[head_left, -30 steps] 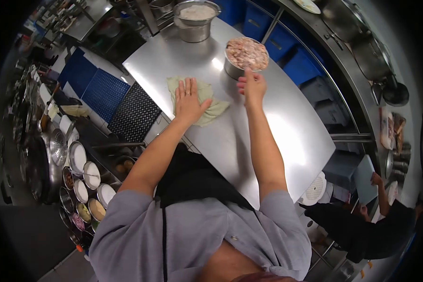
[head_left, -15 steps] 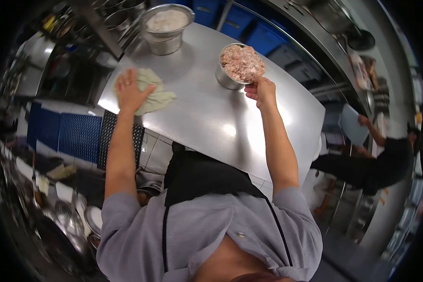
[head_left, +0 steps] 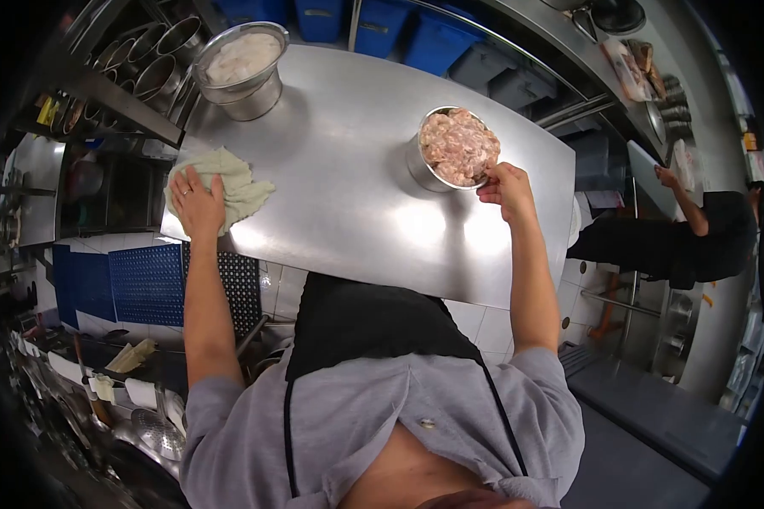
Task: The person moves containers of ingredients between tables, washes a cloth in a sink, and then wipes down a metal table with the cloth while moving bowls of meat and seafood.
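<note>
On the left part of the steel table (head_left: 339, 170), my left hand (head_left: 197, 204) lies flat on a pale green cloth (head_left: 244, 192), fingers spread. My right hand (head_left: 509, 188) pinches the near right rim of a round metal container (head_left: 419, 166). Raw minced meat (head_left: 458, 144) is heaped above that container's rim. At the table's far left corner a metal bowl with a pale substance (head_left: 244, 59) rests on top of a metal pot (head_left: 256, 102).
Blue bins (head_left: 437, 42) stand beyond the table. Pots (head_left: 157, 76) fill a rack at the upper left. A co-worker in black (head_left: 721, 229) stands at the right, holding a grey panel or lid (head_left: 651, 180). Blue mats (head_left: 144, 276) lie on the floor.
The view has shifted. The meat container and my right hand sit farther right and nearer me along the table. My left hand remains on the cloth, near the table's left edge.
</note>
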The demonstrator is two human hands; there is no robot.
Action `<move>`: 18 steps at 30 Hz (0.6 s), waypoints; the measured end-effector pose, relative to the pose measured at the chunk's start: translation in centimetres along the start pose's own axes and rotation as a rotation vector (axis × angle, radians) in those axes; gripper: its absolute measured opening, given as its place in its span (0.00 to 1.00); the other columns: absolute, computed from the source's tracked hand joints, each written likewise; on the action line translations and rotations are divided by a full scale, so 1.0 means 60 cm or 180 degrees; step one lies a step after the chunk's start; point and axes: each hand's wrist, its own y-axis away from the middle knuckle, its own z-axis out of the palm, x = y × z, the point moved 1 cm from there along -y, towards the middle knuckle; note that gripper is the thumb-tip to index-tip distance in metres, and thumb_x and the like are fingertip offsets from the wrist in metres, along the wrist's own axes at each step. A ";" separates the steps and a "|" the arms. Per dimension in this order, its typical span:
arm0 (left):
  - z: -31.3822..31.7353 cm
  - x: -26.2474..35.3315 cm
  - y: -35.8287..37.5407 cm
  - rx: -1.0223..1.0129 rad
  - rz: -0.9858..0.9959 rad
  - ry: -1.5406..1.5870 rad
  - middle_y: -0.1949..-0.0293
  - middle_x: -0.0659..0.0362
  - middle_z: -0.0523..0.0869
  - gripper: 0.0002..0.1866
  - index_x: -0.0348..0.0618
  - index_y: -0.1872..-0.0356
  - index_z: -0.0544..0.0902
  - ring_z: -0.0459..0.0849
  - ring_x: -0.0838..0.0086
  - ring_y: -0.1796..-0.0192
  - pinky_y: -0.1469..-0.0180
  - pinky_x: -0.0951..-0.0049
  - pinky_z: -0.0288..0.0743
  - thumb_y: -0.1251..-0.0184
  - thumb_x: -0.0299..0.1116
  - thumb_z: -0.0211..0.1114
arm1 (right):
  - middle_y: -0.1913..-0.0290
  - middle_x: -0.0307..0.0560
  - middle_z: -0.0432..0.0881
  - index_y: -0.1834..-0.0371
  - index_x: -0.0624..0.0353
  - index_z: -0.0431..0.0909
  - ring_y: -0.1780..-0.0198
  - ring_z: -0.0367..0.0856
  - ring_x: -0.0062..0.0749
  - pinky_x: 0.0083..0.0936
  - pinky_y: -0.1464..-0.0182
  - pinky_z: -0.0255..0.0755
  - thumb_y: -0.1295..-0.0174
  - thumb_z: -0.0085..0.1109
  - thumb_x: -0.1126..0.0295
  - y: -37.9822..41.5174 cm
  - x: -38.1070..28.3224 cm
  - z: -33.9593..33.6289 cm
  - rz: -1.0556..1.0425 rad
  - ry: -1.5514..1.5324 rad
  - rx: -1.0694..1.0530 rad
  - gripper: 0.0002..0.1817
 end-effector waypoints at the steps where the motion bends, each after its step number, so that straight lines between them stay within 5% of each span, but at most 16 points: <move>1: 0.002 -0.002 0.000 -0.0014 0.0001 -0.0015 0.26 0.38 0.56 0.39 0.36 0.26 0.58 0.50 0.45 0.23 0.23 0.53 0.45 0.28 0.57 0.48 | 0.75 0.48 0.80 0.68 0.63 0.75 0.78 0.81 0.30 0.24 0.76 0.79 0.38 0.55 0.69 0.005 0.005 -0.012 0.0011 0.0011 0.0043 0.07; 3: 0.011 -0.005 -0.004 -0.0054 0.0008 -0.0037 0.25 0.37 0.55 0.40 0.35 0.26 0.57 0.49 0.44 0.23 0.23 0.53 0.44 0.27 0.57 0.48 | 0.76 0.47 0.79 0.72 0.62 0.75 0.78 0.81 0.29 0.23 0.76 0.79 0.35 0.59 0.61 0.009 0.019 -0.031 -0.0001 0.0004 0.0088 0.15; 8: 0.034 0.015 -0.002 -0.0331 0.0415 -0.0081 0.25 0.35 0.53 0.40 0.29 0.28 0.59 0.47 0.43 0.22 0.23 0.51 0.41 0.28 0.54 0.49 | 0.77 0.47 0.79 0.73 0.61 0.75 0.80 0.80 0.29 0.23 0.76 0.78 0.35 0.59 0.60 0.003 0.031 -0.035 0.0078 0.0067 0.0246 0.16; 13: -0.005 0.184 0.066 -0.0520 0.1635 0.0413 0.25 0.35 0.51 0.40 0.27 0.30 0.62 0.46 0.42 0.22 0.23 0.47 0.40 0.36 0.49 0.56 | 0.78 0.46 0.80 0.74 0.60 0.75 0.80 0.81 0.29 0.22 0.78 0.77 0.35 0.58 0.62 0.019 0.043 -0.074 0.0210 0.0105 0.0356 0.14; 18: -0.008 0.420 0.055 -0.0964 0.2738 0.1313 0.24 0.38 0.52 0.38 0.40 0.26 0.61 0.46 0.44 0.22 0.23 0.48 0.40 0.34 0.48 0.57 | 0.77 0.47 0.81 0.71 0.62 0.76 0.81 0.81 0.29 0.21 0.80 0.77 0.38 0.56 0.69 0.004 0.068 -0.055 0.0153 -0.0080 0.0355 0.08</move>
